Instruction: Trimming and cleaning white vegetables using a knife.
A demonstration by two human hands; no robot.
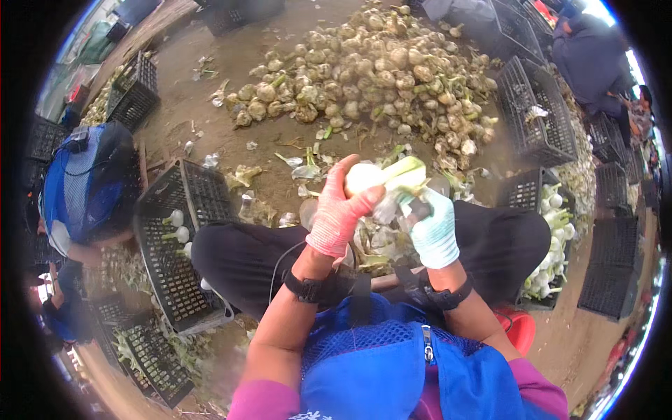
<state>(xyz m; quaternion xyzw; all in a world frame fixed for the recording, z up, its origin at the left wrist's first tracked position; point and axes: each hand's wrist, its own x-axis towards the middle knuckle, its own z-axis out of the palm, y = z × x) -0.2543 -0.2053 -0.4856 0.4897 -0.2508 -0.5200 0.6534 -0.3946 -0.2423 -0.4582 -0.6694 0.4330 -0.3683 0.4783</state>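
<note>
My left hand point(338, 210), in a pink knitted glove, holds a white, peeled-looking garlic bulb point(362, 179) with a thick green stem point(407, 170) that points right. Close by, my right hand point(433, 228), in a pale teal glove, is closed around a small dark-handled tool point(419, 209). The tool's working end cannot be made out. Blurred papery skin point(387, 207) hangs between the hands, just under the stem. Below them, between my knees, lie loose garlic skins and leaf scraps point(380, 247).
A large heap of unpeeled garlic point(378, 68) lies ahead on the dirt floor. On my left stands a black plastic crate point(181, 268) with a few white bulbs. Another crate at my right knee holds cleaned garlic point(548, 252). A red bucket point(520, 331) sits behind it. People work on both sides.
</note>
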